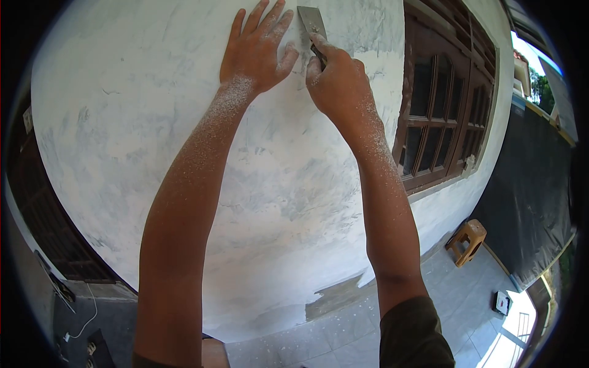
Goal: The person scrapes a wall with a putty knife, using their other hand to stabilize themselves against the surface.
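My right hand [340, 76] grips the dark handle of a putty knife [312, 21], its flat metal blade pointing up against the wall. To its left, my left hand [259, 49] lies flat on the white wall [276, 165] with fingers spread. White dust covers both hands and forearms. The wall surface carries patchy grey and white smears. Part of the handle is hidden inside my right fist.
A brown wooden window [438, 104] is set in the wall at right. Further right stand a tan stool [467, 241] and a black sheet [527, 190]. White flecks dot the grey tiled floor [350, 334]. A white cable [92, 313] lies at lower left.
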{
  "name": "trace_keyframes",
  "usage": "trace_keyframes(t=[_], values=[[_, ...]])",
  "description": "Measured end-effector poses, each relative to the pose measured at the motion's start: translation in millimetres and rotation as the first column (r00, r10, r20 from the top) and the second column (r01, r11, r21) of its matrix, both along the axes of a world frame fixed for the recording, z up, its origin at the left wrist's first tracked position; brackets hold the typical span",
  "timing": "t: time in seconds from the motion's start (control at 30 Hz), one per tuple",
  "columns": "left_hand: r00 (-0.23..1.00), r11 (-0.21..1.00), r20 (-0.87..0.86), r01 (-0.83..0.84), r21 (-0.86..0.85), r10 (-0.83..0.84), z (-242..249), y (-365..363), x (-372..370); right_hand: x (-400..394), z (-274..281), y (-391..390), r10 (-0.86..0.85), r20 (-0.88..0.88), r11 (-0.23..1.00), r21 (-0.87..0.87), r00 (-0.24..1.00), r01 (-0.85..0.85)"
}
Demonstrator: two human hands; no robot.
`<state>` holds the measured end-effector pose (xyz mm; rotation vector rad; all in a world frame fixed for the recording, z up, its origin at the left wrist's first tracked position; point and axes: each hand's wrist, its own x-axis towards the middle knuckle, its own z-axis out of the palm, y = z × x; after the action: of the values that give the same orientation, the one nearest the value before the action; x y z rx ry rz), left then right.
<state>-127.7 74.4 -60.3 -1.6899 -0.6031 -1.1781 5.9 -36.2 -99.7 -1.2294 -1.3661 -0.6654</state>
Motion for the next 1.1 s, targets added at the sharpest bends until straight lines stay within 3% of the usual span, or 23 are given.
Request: trace_keyframes(t=[0.17,0.23,0.43,0.63,0.77,0.93,1.1], values=[[1.0,0.997,0.003,-0.013,0.074,0.013,2,4,2,1,20,2,0.043,-0.005,0.999,0.025,0.999,-0.043],[1.0,1.0,-0.003,0.002,0.003,-0.002,0,1,1,2,7,-2,-0.008,-0.017,0.999,-0.049,1.0,0.008],[1.0,1.0,0.0,0.0,0.014,0.0,1,2,1,5,26,5,0.006,0.027,1.0,-0.002,1.0,-0.006],[1.0,1.0,0.005,-0.01,0.01,0.01,0,2,2,3,-1,-5,-0.006,0.007,0.999,-0.052,1.0,0.007],[1.0,1.0,0.0,-0.012,0.027,0.012,2,4,3,5,26,5,-0.013,0.065,0.999,0.037,0.998,0.01],[1.0,1.0,0.008,0.002,0.001,-0.002,1,2,3,4,-1,-6,-0.022,0.042,0.999,-0.039,0.999,0.024],[1.0,1.0,0.003,-0.021,-0.012,0.021,0,-2,3,6,25,3,-0.009,0.051,1.0,0.009,0.999,0.009]])
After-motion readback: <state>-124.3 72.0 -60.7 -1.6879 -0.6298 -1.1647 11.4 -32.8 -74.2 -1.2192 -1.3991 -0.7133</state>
